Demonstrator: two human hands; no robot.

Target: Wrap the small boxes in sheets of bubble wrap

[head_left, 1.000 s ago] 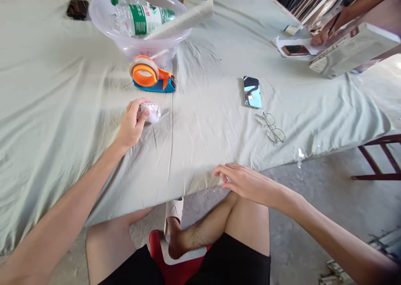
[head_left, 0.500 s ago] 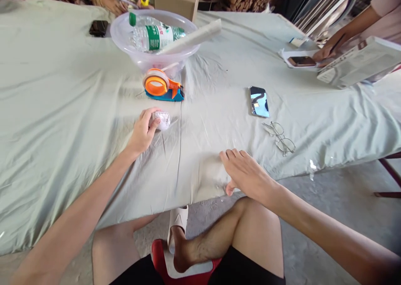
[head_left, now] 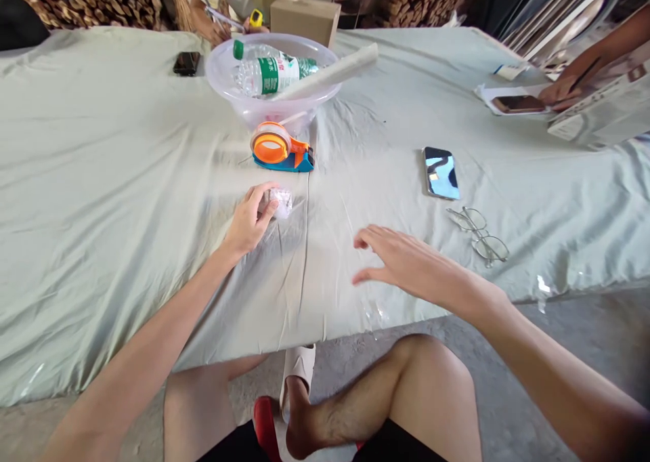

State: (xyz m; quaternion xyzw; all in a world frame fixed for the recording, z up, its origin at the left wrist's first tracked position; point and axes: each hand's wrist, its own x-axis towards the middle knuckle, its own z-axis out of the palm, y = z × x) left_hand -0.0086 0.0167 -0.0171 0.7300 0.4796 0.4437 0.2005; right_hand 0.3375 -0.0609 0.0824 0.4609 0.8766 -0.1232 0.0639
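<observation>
Between the thumb and fingers of my left hand [head_left: 252,219] is a small whitish wrapped lump [head_left: 282,202], resting on the cloth-covered table [head_left: 203,177]; its exact kind is unclear. My right hand [head_left: 401,259] hovers over the table's near part with thumb and fingers apart, holding nothing. Just beyond the lump stands an orange and blue tape dispenser [head_left: 282,149] with a roll of tape on it. To the right of my right hand lie a pair of glasses [head_left: 480,236] and a phone [head_left: 441,173] with a reflective screen.
A clear plastic basin [head_left: 223,89] holds green-labelled bottles [head_left: 279,72] and a pale roll [head_left: 335,69]. Behind it is a cardboard box [head_left: 305,20]. A black object [head_left: 187,64] lies left. Two other people write at the far side and right, near a white box [head_left: 599,113].
My right hand has lifted off the table's near edge and its fingers have spread from the thumb. My left hand stays at the lump. The whole view has shifted slightly.
</observation>
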